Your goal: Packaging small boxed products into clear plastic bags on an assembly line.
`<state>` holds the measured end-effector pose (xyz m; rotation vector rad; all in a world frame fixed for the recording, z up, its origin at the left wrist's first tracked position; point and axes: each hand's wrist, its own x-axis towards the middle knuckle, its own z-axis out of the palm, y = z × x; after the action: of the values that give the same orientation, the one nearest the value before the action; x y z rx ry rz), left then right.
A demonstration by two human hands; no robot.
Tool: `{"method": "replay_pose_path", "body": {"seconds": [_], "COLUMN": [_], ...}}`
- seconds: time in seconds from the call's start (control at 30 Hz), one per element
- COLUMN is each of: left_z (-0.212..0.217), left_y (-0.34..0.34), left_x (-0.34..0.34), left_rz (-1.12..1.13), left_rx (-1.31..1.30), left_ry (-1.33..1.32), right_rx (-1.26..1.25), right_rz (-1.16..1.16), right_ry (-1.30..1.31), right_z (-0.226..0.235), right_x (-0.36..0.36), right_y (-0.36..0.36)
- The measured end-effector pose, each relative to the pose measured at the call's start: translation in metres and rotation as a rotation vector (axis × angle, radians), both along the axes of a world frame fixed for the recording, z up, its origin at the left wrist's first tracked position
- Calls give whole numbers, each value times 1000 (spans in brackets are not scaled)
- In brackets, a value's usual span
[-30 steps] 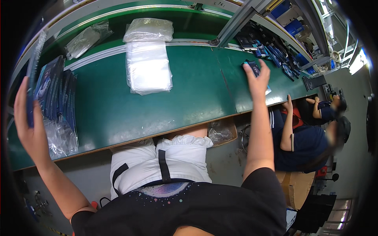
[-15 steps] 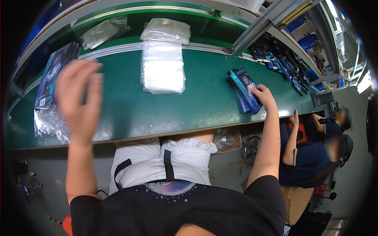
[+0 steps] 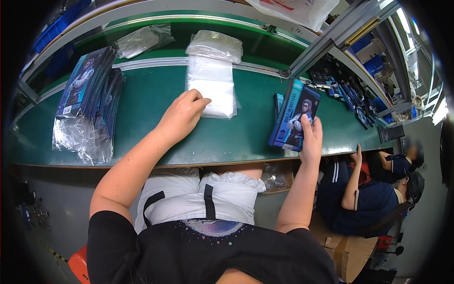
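Your right hand (image 3: pixel 311 137) holds a flat blue box (image 3: pixel 295 115) upright, gripped by its lower corner near the front edge of the green tabletop (image 3: pixel 156 99). Your left hand (image 3: pixel 183 114) rests with fingers curled on the front corner of the bag stack (image 3: pixel 211 90) at mid-tabletop. That film looks slick and thin, so you could drag several bags at once, and the glossy, rigid box could tip from so low a hold
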<state>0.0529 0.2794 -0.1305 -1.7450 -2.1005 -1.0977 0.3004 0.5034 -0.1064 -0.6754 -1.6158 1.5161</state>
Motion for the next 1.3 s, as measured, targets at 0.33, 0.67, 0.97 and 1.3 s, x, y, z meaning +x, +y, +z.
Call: {"method": "replay_pose_path", "body": {"seconds": [0.33,0.67,0.97,1.3], "left_z": [12,13,9,18], "left_y": [-3,-11,-10,-18], "left_x": [-4,-19,-25,-22], "left_rz": [-33,116,19,104], "left_rx": [-21,-108,-43,-173], "left_ry": [8,-1074,-1049,-611], "right_rx": [-817,-685,-761,-470], "right_rz": [839,836,851,644], "right_ry": [201,46,124,-21], "right_z": [-7,-10,-5,-29], "right_x": [-54,-76,-91,-86], "right_y": [-96,-87,-99,-89]}}
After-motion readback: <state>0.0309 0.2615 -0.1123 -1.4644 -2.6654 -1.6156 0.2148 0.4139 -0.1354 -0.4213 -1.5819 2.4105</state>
